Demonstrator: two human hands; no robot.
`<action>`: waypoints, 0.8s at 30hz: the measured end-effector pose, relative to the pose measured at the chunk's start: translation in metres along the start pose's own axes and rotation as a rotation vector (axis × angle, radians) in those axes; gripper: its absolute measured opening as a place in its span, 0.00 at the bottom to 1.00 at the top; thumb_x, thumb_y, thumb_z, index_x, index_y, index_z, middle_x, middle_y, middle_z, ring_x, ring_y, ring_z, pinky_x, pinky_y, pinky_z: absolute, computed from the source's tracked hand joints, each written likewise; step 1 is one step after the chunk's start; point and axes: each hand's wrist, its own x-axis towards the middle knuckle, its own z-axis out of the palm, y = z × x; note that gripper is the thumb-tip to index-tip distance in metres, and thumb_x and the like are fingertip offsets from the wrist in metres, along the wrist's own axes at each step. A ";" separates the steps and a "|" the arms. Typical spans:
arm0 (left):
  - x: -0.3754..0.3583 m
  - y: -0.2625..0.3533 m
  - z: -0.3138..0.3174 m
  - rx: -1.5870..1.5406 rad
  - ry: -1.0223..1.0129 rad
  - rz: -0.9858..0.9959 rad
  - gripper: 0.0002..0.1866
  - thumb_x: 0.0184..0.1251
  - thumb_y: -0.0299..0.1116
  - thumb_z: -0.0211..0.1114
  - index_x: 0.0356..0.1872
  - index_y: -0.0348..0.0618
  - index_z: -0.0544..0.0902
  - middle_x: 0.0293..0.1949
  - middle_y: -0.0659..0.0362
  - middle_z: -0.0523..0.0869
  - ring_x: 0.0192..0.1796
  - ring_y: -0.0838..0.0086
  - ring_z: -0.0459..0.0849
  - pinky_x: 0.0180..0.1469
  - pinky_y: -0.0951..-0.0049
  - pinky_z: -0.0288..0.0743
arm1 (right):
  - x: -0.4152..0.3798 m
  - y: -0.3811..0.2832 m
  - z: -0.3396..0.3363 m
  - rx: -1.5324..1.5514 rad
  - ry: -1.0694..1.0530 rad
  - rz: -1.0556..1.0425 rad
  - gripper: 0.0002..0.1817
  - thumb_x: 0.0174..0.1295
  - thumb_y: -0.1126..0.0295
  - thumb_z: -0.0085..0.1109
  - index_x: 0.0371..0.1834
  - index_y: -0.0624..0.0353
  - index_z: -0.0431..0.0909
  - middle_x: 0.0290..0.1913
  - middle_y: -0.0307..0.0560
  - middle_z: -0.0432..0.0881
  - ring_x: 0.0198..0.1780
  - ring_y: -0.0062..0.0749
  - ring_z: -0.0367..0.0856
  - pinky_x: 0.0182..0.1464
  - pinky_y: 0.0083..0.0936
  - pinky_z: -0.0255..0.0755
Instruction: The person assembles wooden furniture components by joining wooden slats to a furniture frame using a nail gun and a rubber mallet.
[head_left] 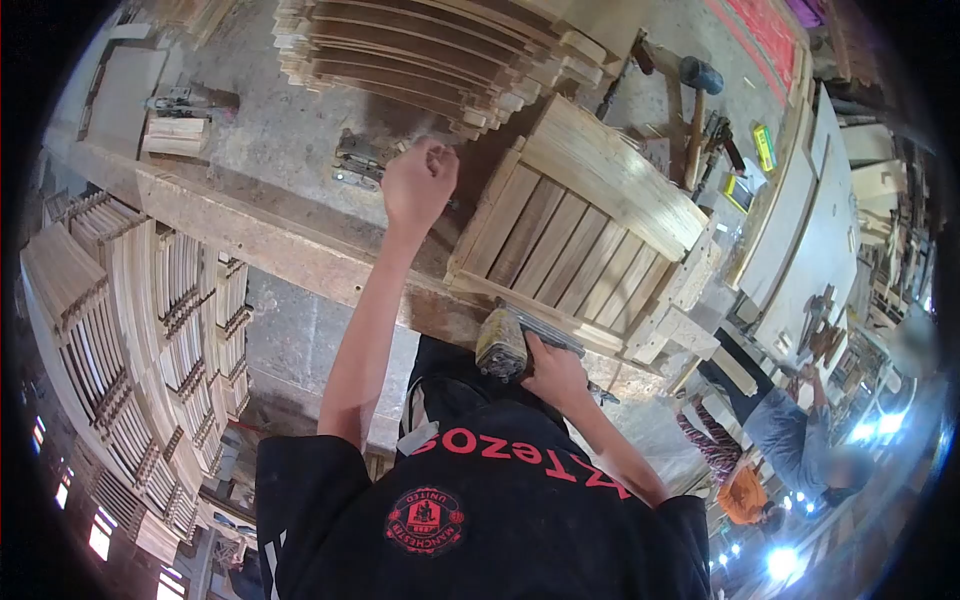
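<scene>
My left hand point(420, 188) is raised over the workbench with its fingers curled. Whatever it may hold is too small or hidden to make out. Beside it on the bench lies a metal tool point(356, 162). My right hand point(556, 373) grips what looks like a pneumatic nail gun point(504, 345), low at the bench's near edge. Just beyond the nail gun rests a slatted wooden panel point(570, 245), with a wide board point(620, 175) along its far side.
Curved wooden slats point(400, 60) are stacked at the back. A rubber mallet point(700, 76) and yellow boxes point(764, 148) lie at the right. Stacked wooden frames point(130, 330) stand on the left. Other people point(790, 430) are at the lower right.
</scene>
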 end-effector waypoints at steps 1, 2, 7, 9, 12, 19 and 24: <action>0.000 -0.002 0.002 -0.018 0.038 -0.011 0.07 0.60 0.36 0.68 0.33 0.44 0.85 0.20 0.56 0.83 0.24 0.60 0.84 0.31 0.62 0.77 | -0.004 0.006 0.002 0.001 -0.012 0.047 0.36 0.45 0.59 0.70 0.59 0.58 0.67 0.38 0.61 0.84 0.38 0.59 0.84 0.40 0.48 0.79; -0.001 -0.003 0.004 -0.036 0.078 -0.024 0.08 0.59 0.36 0.69 0.32 0.43 0.85 0.20 0.56 0.83 0.24 0.60 0.84 0.31 0.62 0.77 | -0.007 0.012 0.004 0.002 -0.025 0.092 0.38 0.45 0.59 0.71 0.61 0.57 0.67 0.37 0.61 0.84 0.39 0.59 0.84 0.41 0.49 0.78; -0.003 -0.003 0.005 -0.034 0.157 0.037 0.07 0.56 0.33 0.69 0.32 0.41 0.84 0.21 0.55 0.83 0.25 0.60 0.84 0.31 0.64 0.76 | -0.014 0.018 -0.002 0.014 -0.032 0.171 0.36 0.46 0.58 0.70 0.59 0.58 0.67 0.36 0.61 0.84 0.37 0.58 0.84 0.39 0.47 0.79; -0.003 -0.005 0.008 -0.025 0.193 0.053 0.06 0.56 0.32 0.68 0.32 0.41 0.84 0.21 0.54 0.84 0.25 0.59 0.84 0.31 0.64 0.76 | -0.014 0.023 -0.001 0.022 -0.038 0.183 0.36 0.46 0.57 0.70 0.59 0.58 0.68 0.35 0.60 0.84 0.36 0.58 0.84 0.39 0.48 0.79; -0.002 -0.008 0.012 0.000 0.249 0.067 0.06 0.56 0.31 0.67 0.31 0.40 0.84 0.22 0.53 0.84 0.25 0.60 0.84 0.32 0.65 0.76 | -0.024 0.027 -0.006 0.020 -0.039 0.200 0.35 0.47 0.55 0.69 0.58 0.57 0.70 0.34 0.60 0.85 0.36 0.59 0.84 0.38 0.48 0.79; -0.004 -0.004 0.013 -0.017 0.327 0.055 0.09 0.60 0.33 0.65 0.33 0.37 0.85 0.21 0.54 0.83 0.23 0.71 0.81 0.32 0.72 0.74 | -0.070 0.088 -0.003 0.049 -0.027 0.325 0.36 0.49 0.55 0.67 0.62 0.53 0.69 0.36 0.62 0.85 0.39 0.60 0.84 0.41 0.49 0.79; -0.002 -0.013 0.014 0.091 0.308 -0.012 0.11 0.61 0.35 0.64 0.32 0.36 0.85 0.23 0.54 0.84 0.25 0.69 0.82 0.33 0.70 0.75 | -0.088 0.120 -0.001 0.103 -0.078 0.381 0.39 0.47 0.58 0.66 0.66 0.52 0.66 0.37 0.63 0.84 0.42 0.63 0.83 0.45 0.51 0.77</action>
